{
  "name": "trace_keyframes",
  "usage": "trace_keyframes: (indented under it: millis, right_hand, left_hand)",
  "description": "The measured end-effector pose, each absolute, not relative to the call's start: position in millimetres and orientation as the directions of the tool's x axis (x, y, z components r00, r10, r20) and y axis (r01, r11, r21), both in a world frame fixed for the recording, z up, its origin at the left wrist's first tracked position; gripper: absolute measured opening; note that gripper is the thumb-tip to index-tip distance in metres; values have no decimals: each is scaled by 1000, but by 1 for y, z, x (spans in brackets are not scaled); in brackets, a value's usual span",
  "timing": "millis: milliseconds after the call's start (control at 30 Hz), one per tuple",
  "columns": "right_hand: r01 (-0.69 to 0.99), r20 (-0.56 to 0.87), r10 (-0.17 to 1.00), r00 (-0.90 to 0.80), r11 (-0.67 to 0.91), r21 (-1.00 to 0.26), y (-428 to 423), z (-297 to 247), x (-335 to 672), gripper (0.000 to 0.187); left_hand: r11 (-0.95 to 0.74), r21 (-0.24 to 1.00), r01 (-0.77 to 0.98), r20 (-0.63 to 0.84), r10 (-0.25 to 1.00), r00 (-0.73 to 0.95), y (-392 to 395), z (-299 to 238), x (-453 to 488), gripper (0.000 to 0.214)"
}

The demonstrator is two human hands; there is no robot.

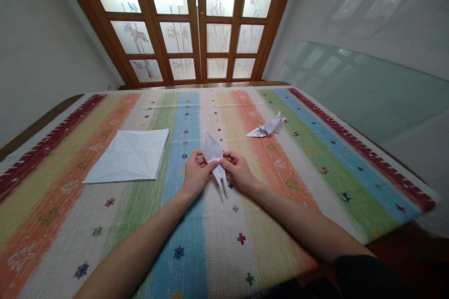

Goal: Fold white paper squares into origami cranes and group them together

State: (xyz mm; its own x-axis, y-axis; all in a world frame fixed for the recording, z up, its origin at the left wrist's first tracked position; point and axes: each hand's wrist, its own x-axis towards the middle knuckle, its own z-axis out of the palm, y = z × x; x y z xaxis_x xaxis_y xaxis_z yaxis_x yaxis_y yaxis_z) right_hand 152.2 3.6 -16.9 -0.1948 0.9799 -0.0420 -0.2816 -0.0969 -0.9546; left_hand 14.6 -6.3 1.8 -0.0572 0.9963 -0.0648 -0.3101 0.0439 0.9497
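A partly folded white paper piece [213,155] stands between my two hands over the striped tablecloth [287,182]. My left hand [195,174] pinches its left side, and my right hand [237,169] pinches its right side. A broad pointed flap rises above my fingers, and a narrow point hangs below them. A finished white paper crane [267,127] lies on the cloth further back to the right, apart from both hands.
A stack of flat white square sheets [129,156] lies on the left of the table. A wooden glazed door [189,23] stands behind the table. A glass panel [365,88] leans along the right wall. The table's right edge [414,187] drops off near it.
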Motion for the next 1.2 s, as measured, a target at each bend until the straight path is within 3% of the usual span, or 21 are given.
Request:
trace_keyframes:
  millis: [400,667,867,1033,1200]
  right_hand:
    - [-233,-80,967,-244,-139,-963,3,-11,153,39]
    - [-155,-143,890,-433,-230,-961,-5,-9,151,39]
    - [-97,-174,891,-419,-235,-967,-4,-10,153,34]
    - [-14,-255,864,-433,-289,-957,-2,-10,156,30]
    - [-29,-305,855,-420,-349,-937,-1,-8,158,30]
  left_hand:
    - [56,966,-253,-50,998,29,-5,0,11,37]
    - [-94,980,-174,45,962,-268,0,-2,8,30]
    - [86,984,-155,-109,983,-146,-1,-1,7,28]
    - [40,984,-171,-84,963,-256,4,-5,3,28]
    - [10,980,-201,-63,963,-261,7,-9,2,27]
